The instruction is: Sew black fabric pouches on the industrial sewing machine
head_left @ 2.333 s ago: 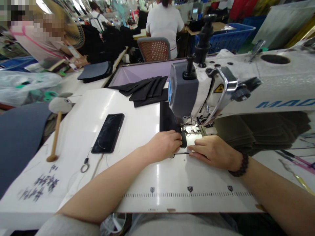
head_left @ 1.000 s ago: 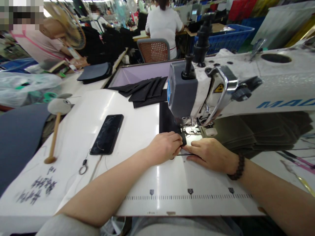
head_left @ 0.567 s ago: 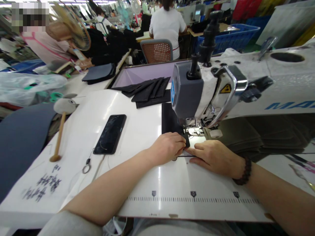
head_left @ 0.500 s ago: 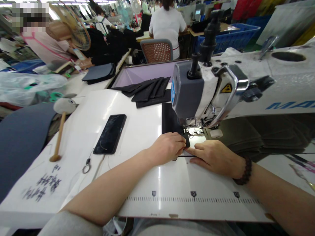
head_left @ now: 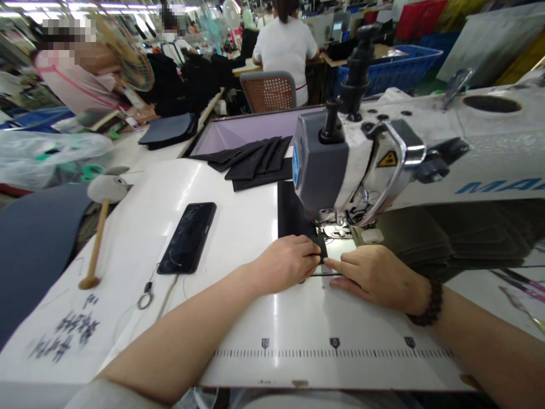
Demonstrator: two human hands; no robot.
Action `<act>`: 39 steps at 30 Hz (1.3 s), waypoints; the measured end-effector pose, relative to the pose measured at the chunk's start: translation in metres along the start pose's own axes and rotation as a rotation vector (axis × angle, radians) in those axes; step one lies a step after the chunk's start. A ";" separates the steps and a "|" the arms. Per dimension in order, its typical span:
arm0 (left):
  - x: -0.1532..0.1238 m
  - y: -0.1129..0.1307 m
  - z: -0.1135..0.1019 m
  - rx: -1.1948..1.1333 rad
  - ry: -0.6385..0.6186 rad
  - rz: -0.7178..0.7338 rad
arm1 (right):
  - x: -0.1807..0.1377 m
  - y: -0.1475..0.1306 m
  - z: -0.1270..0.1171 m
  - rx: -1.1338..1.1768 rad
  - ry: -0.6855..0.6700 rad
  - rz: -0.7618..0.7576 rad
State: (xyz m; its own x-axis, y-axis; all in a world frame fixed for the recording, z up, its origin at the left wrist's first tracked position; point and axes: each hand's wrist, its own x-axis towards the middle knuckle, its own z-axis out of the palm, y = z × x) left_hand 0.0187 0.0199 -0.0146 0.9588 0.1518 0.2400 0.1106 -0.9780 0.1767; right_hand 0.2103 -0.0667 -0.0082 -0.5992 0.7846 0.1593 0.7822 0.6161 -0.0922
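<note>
A black fabric piece (head_left: 292, 216) lies flat on the sewing machine bed, its right edge beside the presser foot (head_left: 322, 227). My left hand (head_left: 292, 262) rests on its near part, fingers curled and closed at the near right corner; the thumb is mostly hidden. Just right of that corner is my right hand (head_left: 374, 278), its index finger stretched to the fabric's edge and its thumb apart below, on the bed. The bright needle plate (head_left: 338, 232) shows beyond the fingers. Above it stands the head of the sewing machine (head_left: 321, 165).
Several black fabric pieces (head_left: 255, 162) lie fanned out behind. A phone (head_left: 187, 238) and a wooden-handled mallet (head_left: 100, 238) are at left. Dark olive pieces (head_left: 451, 233) are stacked under the machine arm. A ruler scale (head_left: 336, 353) runs along the front edge. Co-workers sit beyond.
The view has shifted slightly. My right index fingertip has drawn a little away from my left fingers, and more of the fabric's near corner shows between them.
</note>
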 end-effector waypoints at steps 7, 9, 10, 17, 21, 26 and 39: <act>0.000 -0.001 -0.002 -0.010 -0.035 -0.006 | 0.003 -0.002 0.003 -0.016 -0.052 0.055; 0.000 -0.002 -0.002 -0.011 -0.035 -0.020 | 0.004 -0.002 0.003 -0.020 -0.048 0.073; 0.000 -0.002 -0.001 -0.009 -0.032 -0.022 | 0.004 -0.002 0.004 -0.023 -0.051 0.085; 0.003 -0.009 0.001 0.020 -0.016 -0.078 | 0.009 0.001 0.009 -0.045 -0.024 0.172; 0.007 -0.014 0.000 0.029 -0.045 -0.128 | 0.011 0.002 0.014 -0.059 -0.003 0.219; 0.011 -0.019 0.000 0.044 -0.058 -0.170 | 0.012 0.001 0.017 -0.062 0.010 0.259; 0.010 -0.021 0.004 0.056 -0.012 -0.181 | 0.012 0.001 0.017 -0.047 0.014 0.271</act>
State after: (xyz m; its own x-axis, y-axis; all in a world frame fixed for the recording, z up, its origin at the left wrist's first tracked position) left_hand 0.0276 0.0410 -0.0199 0.9250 0.3247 0.1973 0.2958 -0.9414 0.1623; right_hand 0.2011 -0.0553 -0.0231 -0.3645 0.9193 0.1484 0.9211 0.3794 -0.0876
